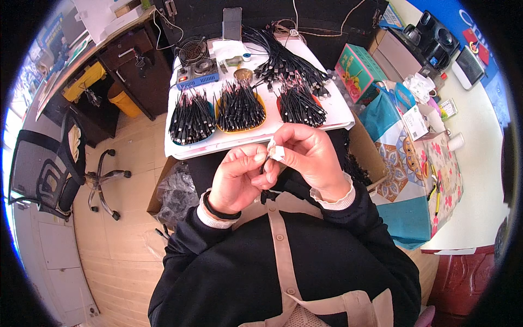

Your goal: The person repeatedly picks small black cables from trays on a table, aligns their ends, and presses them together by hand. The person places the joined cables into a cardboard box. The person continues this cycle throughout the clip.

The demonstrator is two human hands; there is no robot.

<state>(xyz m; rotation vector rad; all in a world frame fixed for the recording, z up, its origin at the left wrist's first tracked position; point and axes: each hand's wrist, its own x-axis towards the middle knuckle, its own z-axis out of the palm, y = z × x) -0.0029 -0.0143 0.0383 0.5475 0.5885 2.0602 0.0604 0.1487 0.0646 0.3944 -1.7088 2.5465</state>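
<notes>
My left hand (238,177) and my right hand (311,162) meet in front of my chest, just short of the white table's near edge. Both are closed in a pinch around a thin black cable (265,165), mostly hidden by the fingers. White tape-like wrapping (278,153) shows at my right thumb and fingertips. Beyond the hands, short black cables with metal plugs lie bundled in a blue tray (192,143), a yellow tray (239,131) and a red tray (279,107). A larger heap of black cables (283,57) lies behind them.
A blue box-shaped device (197,79) and a phone-like dark slab (232,24) are at the table's back. An open carton (366,150) and a cloth-covered surface (406,169) stand right. A black mesh chair (46,171) and a bag-filled carton (174,191) are left.
</notes>
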